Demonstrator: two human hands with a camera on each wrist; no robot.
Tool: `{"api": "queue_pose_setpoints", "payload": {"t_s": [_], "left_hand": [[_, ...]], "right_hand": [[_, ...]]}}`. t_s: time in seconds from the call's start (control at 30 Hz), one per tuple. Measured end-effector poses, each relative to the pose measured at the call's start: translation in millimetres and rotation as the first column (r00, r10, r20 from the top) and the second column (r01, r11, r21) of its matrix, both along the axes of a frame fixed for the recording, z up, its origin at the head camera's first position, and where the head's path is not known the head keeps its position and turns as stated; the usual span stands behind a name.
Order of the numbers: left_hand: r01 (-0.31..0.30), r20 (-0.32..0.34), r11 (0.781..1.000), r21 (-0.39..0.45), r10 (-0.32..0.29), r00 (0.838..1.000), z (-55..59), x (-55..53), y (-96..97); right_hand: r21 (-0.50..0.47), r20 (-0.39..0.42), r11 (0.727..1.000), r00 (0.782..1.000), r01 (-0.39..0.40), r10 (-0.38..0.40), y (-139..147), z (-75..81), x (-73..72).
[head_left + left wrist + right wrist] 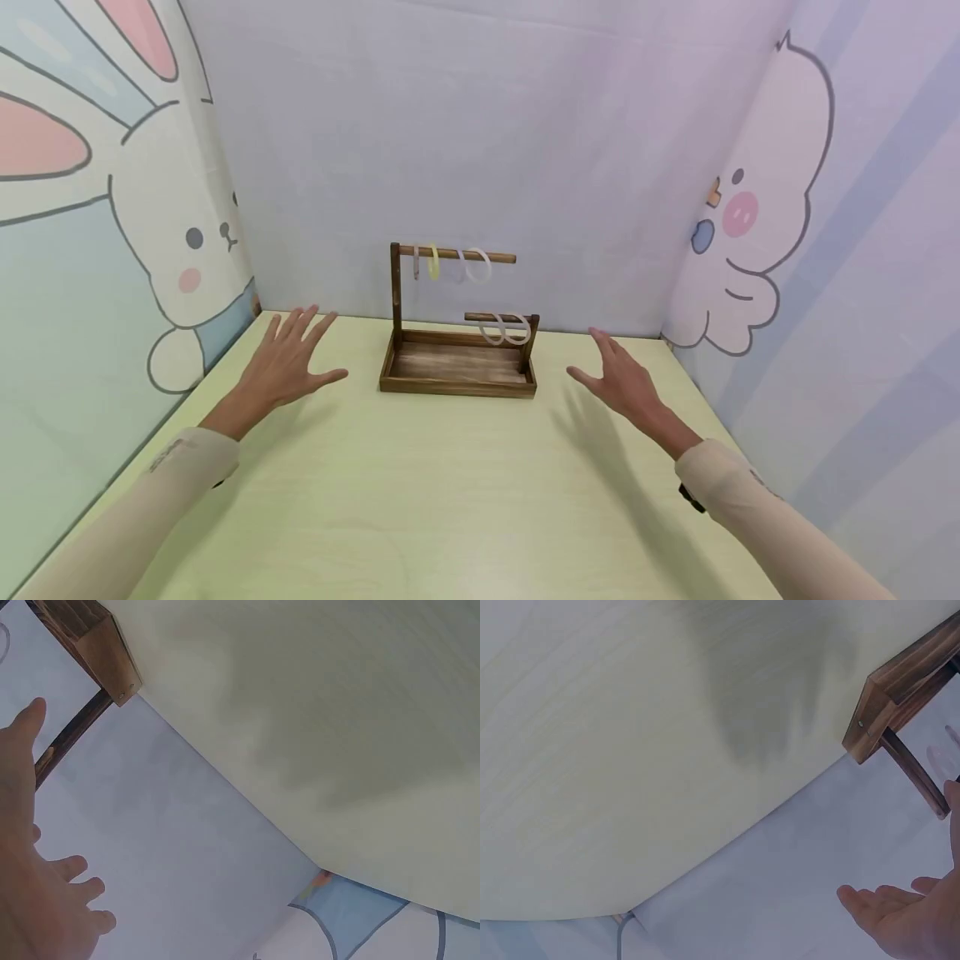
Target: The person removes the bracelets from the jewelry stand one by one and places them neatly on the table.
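A dark wooden jewelry stand [459,387] with a tray base and two horizontal bars stands at the back of the table. From its upper bar [502,257] hang several bangles, among them a yellow bangle [433,262] and a whitish bangle [489,267]. Two pale bangles [517,340] hang on the lower bar at the right. To the stand's left, my left hand [288,367] hovers over the table with fingers spread, holding nothing. On the other side my right hand [624,382] is likewise extended, apart from the stand. Both wrist views show part of the stand's frame.
The pale yellow table [450,492] is bounded by a whitish cloth wall [480,125] behind. A side panel with a printed rabbit [172,242] rises at left, and one with a white cartoon figure [772,183] at right.
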State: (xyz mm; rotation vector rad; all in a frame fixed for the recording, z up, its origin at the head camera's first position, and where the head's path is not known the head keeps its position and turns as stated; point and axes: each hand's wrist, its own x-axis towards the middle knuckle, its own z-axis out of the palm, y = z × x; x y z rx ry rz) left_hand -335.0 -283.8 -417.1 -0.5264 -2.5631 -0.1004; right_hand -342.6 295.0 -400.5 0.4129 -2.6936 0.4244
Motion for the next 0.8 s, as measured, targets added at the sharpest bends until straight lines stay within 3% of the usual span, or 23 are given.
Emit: {"api": "queue_pose_setpoints", "payload": {"t_s": [0.23,0.5,0.8], "left_hand": [[0.065,0.051,0.990,0.128,-0.072,0.996,4.9,-10.5,9.1],[0.116,0.031,0.970,0.213,-0.125,0.992,7.1,-18.4,16.8],[0.176,0.094,0.926,0.335,-0.219,0.971,13.4,-27.1,29.0]], "right_hand": [[-0.036,-0.045,0.999,0.999,-0.026,0.025,-12,8.4,-2.2],[-0.047,-0.083,0.997,0.995,-0.053,0.049,-26,12.8,-5.8],[-0.073,-0.129,0.993,0.988,-0.089,0.079,-38,16.2,-12.8]]}}
